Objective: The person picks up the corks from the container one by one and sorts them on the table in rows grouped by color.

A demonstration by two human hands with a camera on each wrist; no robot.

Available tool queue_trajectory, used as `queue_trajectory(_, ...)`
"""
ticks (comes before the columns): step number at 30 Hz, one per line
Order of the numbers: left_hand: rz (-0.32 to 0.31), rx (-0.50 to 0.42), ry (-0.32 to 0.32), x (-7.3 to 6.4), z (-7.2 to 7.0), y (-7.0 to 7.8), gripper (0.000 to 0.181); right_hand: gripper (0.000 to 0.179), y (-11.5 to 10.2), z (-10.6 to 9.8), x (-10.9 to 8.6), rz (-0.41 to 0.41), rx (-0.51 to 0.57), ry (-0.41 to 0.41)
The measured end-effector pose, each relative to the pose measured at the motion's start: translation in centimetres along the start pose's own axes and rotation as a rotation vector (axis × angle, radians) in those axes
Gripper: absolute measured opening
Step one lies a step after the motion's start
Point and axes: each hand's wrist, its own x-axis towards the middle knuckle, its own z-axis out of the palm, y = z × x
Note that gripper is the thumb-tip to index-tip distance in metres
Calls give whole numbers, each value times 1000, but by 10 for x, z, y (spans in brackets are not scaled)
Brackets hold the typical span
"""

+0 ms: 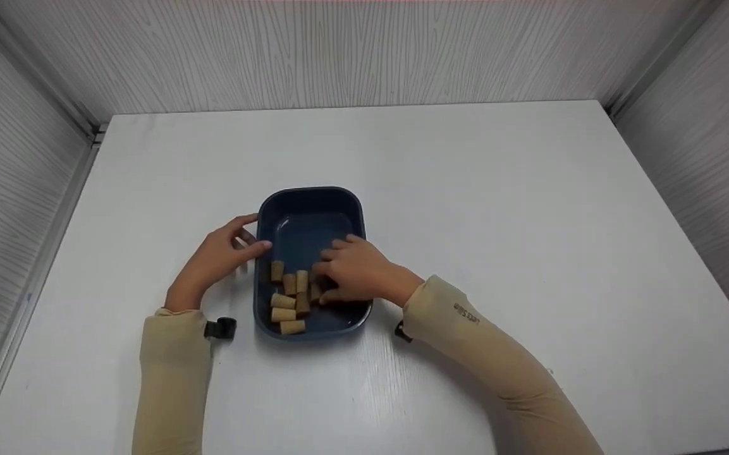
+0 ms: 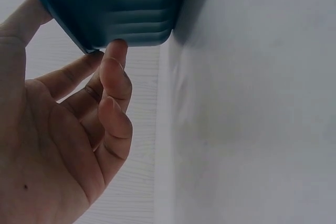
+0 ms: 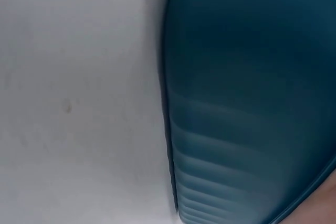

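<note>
The right hand [image 1: 361, 268] is down inside the tray [image 1: 310, 237], fingers bent over the corks [image 1: 283, 314] at its near end; whether it grips one cannot be told, the fingertips being hidden from where I stand. The left hand [image 1: 215, 256] holds the tray by its left side — thumb over the rim, forefinger against the outside, the remaining fingers loosely bent and clear of the wall.

At least seven corks are in sight, all in the near half of the tray. Three lie crosswise at the near left corner, one behind another; the others are grouped beyond them and toward the right hand, with one partly covered by it. The far half of the tray's floor shows bare.

Progress, in my judgement: under way, not complete. The corks in view are inside the tray and gathered near one end, but neither hand has let go of the job. How many are left to handle — or lie under the palm — I cannot establish.

The tray sits on the white desk [image 1: 497, 221]. Beige sleeves [image 1: 174, 379] cover both forearms; pale grained panels [image 1: 339, 57] enclose the desk.
</note>
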Motion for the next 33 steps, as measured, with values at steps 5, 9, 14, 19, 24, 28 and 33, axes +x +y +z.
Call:
queue_trajectory(5,12,20,-3,-3,-1,2,76,47,3,2,-2,-7,75,62)
queue_trajectory(9,25,49,-4,-5,-3,4,74,44,4,3,-3,-11,147,99)
queue_trajectory(14,36,47,-17,-6,-3,6,72,43,7,-1,-5,-13,262,114)
queue_trajectory(19,43,30,-39,-7,-4,6,73,41,12,-6,-7,-24,411,136)
queue_trajectory(24,44,5,-61,-6,-5,4,75,40,16,-13,-10,-47,486,194)
queue_trajectory(28,47,-13,-69,-7,-6,4,75,40,17,-19,-14,-36,534,216)
queue_trajectory(33,40,-22,-77,-9,-8,5,77,40,21,-22,-20,18,624,245)
